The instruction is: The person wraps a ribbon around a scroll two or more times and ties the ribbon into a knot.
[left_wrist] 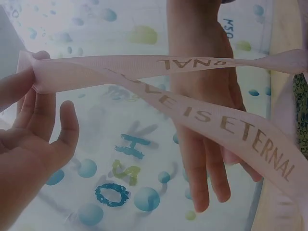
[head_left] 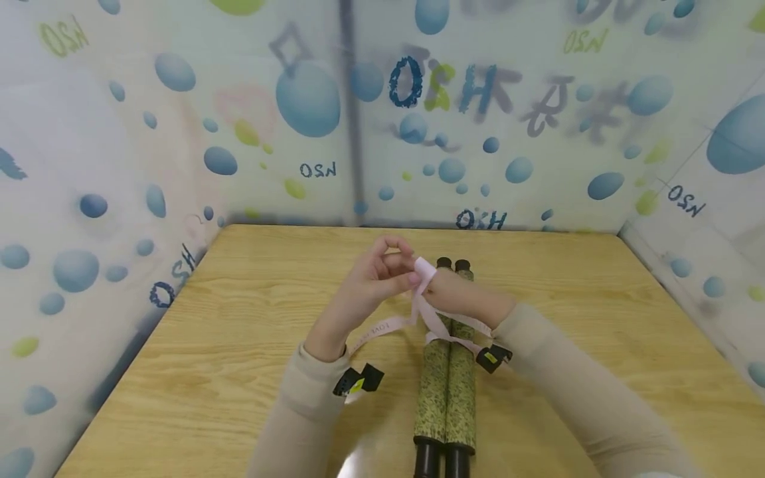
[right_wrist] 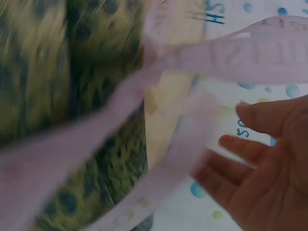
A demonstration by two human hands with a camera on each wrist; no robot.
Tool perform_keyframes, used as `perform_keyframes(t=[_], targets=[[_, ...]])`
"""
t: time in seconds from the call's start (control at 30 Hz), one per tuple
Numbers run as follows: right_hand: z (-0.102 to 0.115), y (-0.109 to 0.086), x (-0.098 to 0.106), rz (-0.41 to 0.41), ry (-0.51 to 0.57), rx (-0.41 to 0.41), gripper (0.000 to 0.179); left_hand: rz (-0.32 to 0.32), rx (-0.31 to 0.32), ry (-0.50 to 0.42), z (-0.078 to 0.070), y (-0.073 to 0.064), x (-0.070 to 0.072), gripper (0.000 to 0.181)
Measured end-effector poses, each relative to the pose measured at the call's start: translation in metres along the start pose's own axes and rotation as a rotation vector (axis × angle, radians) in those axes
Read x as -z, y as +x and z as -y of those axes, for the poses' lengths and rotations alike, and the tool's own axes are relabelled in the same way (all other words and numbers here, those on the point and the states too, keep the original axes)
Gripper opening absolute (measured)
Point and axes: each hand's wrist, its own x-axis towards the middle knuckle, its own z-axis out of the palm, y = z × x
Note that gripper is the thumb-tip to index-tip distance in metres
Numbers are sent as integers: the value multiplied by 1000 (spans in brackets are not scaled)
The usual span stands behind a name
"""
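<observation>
A pink ribbon (left_wrist: pixel 226 125) printed with "LOVE IS ETERNAL" is looped around two camouflage-patterned tubes (head_left: pixel 432 392) lying side by side on the table. My left hand (head_left: pixel 372 282) pinches a folded loop of this ribbon between thumb and forefinger, raised to the left of the tubes. Over the tubes' far part, my right hand (head_left: pixel 453 292) reaches across behind the ribbon. Its fingers (left_wrist: pixel 195 168) are extended and apart in the left wrist view. A ribbon strand (right_wrist: pixel 190 139) passes by the right fingertips in the right wrist view, where it is blurred.
The wooden table (head_left: pixel 239 372) lies under both hands, bordered by a patterned curtain (head_left: pixel 382 133) at the back and sides. Black ends (head_left: pixel 458 458) of the tubes point toward me. Small black devices (head_left: pixel 491 358) sit at both wrists.
</observation>
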Motion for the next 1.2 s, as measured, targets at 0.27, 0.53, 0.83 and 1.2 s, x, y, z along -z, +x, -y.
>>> perform_keyframes(t=[0.27, 0.53, 0.83, 1.2], targets=[[0, -21, 15, -203, 76, -28, 37, -30, -16, 12, -1, 3, 1, 53], [46, -62, 48, -475, 168, -1, 36, -124, 14, 64, -2, 5, -6, 72], [79, -58, 55, -474, -32, 150, 16, -155, 23, 101, 1, 7, -11, 62], [80, -52, 48, -498, -130, 201, 6, -41, 303, 701, 64, 23, 16, 32]])
